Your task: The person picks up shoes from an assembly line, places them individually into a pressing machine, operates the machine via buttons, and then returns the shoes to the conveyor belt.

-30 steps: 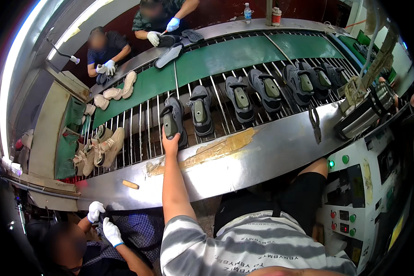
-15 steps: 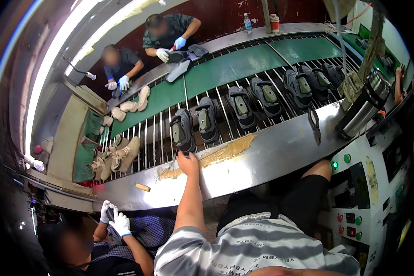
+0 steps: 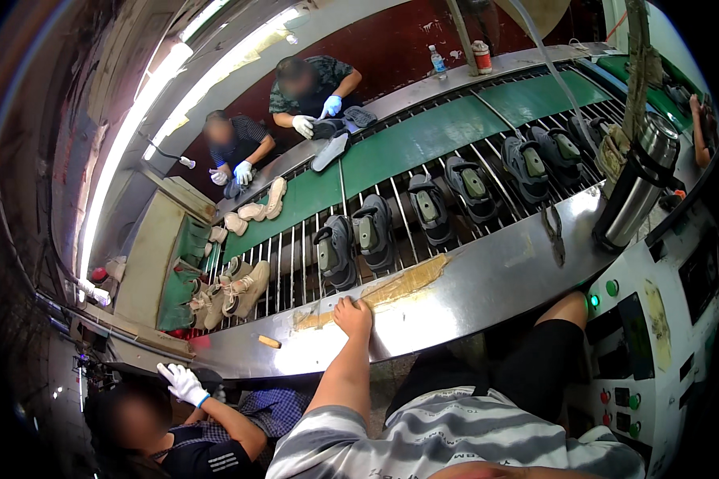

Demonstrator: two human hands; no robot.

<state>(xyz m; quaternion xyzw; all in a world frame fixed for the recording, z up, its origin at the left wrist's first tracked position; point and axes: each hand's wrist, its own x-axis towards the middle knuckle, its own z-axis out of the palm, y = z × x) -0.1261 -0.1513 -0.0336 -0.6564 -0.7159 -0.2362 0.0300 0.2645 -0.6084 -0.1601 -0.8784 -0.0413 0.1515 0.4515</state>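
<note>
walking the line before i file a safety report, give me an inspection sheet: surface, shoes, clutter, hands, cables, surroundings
Surface: steel ledge bearing a patch of brown tape
Job's things: row of grey sneakers with olive-green inserts on the conveyor; beige boots toward its left end
Clutter: pliers, small tan stick and steel thermos flask along the near side
Hands: left hand bare, at the tape, holding nothing visible; right hand not in view
Cables: pale hose or cable hanging at upper right
Surroundings: two gloved co-workers opposite, another gloved worker at lower left; control panel at right, green light lit
</note>
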